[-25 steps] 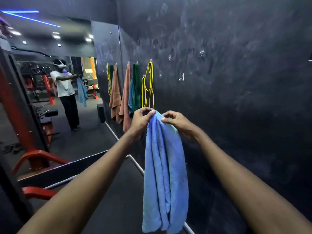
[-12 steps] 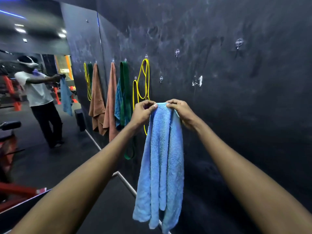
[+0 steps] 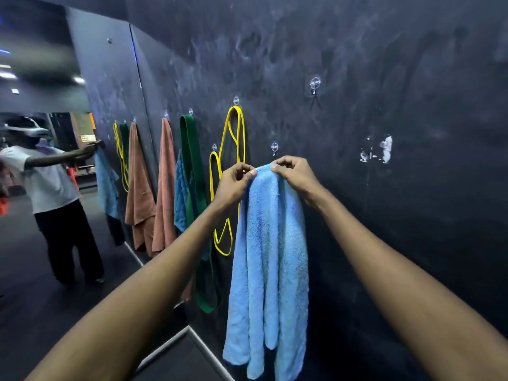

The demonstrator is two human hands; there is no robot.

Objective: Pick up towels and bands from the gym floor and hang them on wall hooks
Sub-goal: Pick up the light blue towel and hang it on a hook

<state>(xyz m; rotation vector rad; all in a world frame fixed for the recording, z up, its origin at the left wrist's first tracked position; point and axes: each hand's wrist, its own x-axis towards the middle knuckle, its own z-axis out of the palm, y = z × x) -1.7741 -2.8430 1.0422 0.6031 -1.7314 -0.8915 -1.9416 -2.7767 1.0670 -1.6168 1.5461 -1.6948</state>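
Now the left hand (image 3: 233, 184) and right hand (image 3: 298, 176) had brought the towel (image 3: 270, 243) closer to the wall (image 3: 398, 257), each pinching its top edge just below a bare hook (image 3: 274, 147), right of the yellow band (image 3: 243, 133). It looked not yet hooked, so hanging came next.

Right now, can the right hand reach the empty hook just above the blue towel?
Probably yes. The empty hook sits just above the right hand, nothing hanging on it or between them. That hand and the left hand pinch the blue towel, so it comes along.
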